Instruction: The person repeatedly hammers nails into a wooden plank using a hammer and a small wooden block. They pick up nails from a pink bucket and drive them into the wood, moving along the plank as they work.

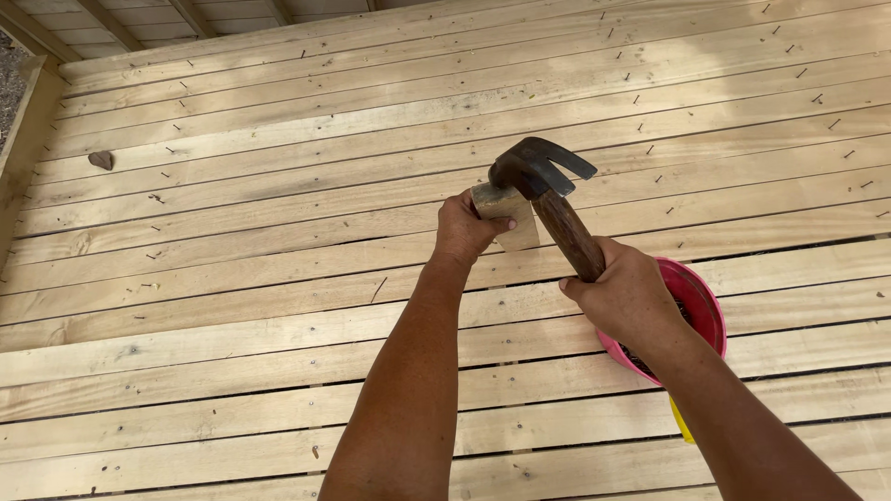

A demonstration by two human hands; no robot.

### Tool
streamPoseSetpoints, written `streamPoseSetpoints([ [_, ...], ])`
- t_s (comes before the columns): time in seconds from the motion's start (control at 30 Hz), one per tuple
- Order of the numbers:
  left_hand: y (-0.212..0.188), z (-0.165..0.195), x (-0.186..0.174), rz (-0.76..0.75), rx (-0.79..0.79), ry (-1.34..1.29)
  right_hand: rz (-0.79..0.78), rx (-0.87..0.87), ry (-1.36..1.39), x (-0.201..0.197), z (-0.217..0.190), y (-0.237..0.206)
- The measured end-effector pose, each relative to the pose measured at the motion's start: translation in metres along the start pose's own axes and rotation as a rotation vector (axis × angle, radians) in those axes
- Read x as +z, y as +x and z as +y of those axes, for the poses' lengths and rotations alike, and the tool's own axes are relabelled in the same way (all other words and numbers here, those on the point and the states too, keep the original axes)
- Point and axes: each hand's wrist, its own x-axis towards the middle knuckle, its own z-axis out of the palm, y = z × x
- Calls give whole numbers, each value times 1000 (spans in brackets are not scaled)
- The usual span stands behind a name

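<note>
Hammer with a dark steel claw head and a brown wooden handle [548, 199]: it sits near the middle of the view, tilted, its head up and to the left and its handle running down to the right into the right hand [626, 301], whose fingers are wrapped tight around the lower handle. Under that right forearm stands a round pink plastic bucket [701, 301] on the planks, with dark contents that are too hidden to make out, and a short yellow piece [682, 422] shows just below it beside the arm. A little farther out, the left hand [464, 227] is clamped on a small pale wooden block [509, 218], thumb across its lower edge; the block stands on the boards, and the hammer's head lies against its top right corner. Everything rests on a floor of pale, rough-sawn wooden planks [232, 306] laid crosswise with narrow dark gaps between them. Farther off, many small dark nails [639, 98] stick up from the boards in loose rows. A small brown dry leaf [100, 160] lies on the far left, near a raised wooden edge beam [28, 130].
</note>
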Motion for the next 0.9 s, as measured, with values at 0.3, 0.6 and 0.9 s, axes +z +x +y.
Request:
streamPoseSetpoints([
  [0.3, 2, 5, 5, 1, -63, 67, 279, -320, 235, -4, 13, 7],
  [0.6, 2, -1, 6, -20, -63, 71, 85, -12, -78, -9, 7, 6],
  [0.9, -3, 7, 4, -16, -75, 188, 2, 5, -102, 3, 8, 20],
])
